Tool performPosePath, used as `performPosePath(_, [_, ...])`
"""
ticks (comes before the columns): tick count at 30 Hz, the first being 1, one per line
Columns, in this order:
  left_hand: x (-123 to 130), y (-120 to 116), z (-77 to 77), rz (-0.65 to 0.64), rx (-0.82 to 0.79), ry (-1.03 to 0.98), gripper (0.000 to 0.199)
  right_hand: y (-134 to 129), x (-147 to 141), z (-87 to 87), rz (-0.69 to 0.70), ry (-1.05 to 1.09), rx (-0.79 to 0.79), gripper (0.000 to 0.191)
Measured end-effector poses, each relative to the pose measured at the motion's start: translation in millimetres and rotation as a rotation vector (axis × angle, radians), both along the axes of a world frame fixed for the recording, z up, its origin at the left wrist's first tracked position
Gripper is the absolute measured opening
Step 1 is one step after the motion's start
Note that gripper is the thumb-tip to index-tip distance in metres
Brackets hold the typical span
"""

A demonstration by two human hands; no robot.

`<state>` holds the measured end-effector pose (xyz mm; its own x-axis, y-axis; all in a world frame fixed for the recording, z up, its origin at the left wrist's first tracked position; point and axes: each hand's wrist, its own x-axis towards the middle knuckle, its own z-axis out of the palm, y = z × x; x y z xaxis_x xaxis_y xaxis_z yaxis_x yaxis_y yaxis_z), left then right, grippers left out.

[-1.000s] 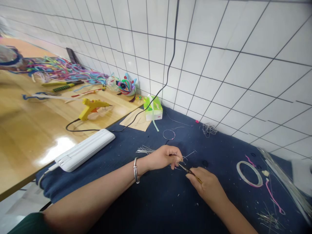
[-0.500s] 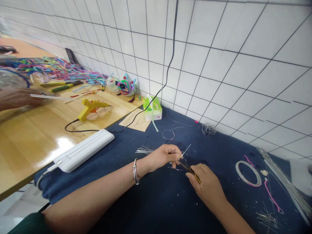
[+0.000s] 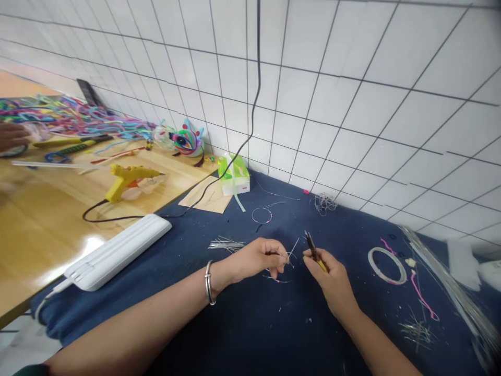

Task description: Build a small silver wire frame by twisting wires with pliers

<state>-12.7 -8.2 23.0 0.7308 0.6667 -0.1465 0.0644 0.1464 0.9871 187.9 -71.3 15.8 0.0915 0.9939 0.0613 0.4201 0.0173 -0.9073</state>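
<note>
Thin silvery wire [image 3: 294, 247] sticks out from the pinched fingers of my left hand [image 3: 266, 258], which wears a metal bangle [image 3: 209, 283] at the wrist. My right hand [image 3: 327, 272] is closed on pliers [image 3: 313, 249] with yellow handles, their dark jaws pointing up and apart from the wire. Beyond my left hand a thin wire ring [image 3: 261, 215] lies on the dark blue cloth [image 3: 305, 334]. Beside that hand is a bundle of short wires [image 3: 225, 244]. Another wire piece with a pink spot lies just below my left fingers.
A white power strip [image 3: 119, 250], a yellow glue gun [image 3: 127, 180] and a tissue pack [image 3: 234, 175] are at left. Another person's hand [image 3: 12, 137] is at the far left. At right lie a tape roll [image 3: 387, 265], long wires [image 3: 450, 287] and tangled wire [image 3: 324, 202].
The pliers in my right hand have moved away from my left fingers and tipped more upright. The view has shifted slightly right. The other person's hand has moved toward the left edge.
</note>
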Motion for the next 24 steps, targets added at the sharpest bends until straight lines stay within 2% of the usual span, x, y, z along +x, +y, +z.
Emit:
performPosePath(4, [6.7, -9.4, -0.1, -0.114, -0.061, 0.013, 0.019, -1.3, -8.3, -1.3, 0.014, 0.326, -0.143, 0.028])
performPosePath(8, [12.4, -15.8, -2.4, -0.156, -0.101, 0.022, 0.02, -3.7, -13.1, -1.4, 0.062, 0.43, -0.182, 0.022])
performPosePath(16, [14.5, -17.2, -6.2, -0.161, -0.135, 0.049, 0.019, -2.3, -9.6, 2.5, -0.017, 0.425, -0.136, 0.022])
performPosePath(20, [15.5, -18.1, -6.2, -0.147, -0.127, 0.058, 0.017, -1.7, -9.9, 2.0, -0.008, 0.413, -0.137, 0.023])
performPosePath(24, [16.1, -16.7, -4.5, -0.085, -0.107, 0.049, 0.016, -3.1, -6.7, 5.2, -0.019, 0.243, -0.068, 0.022])
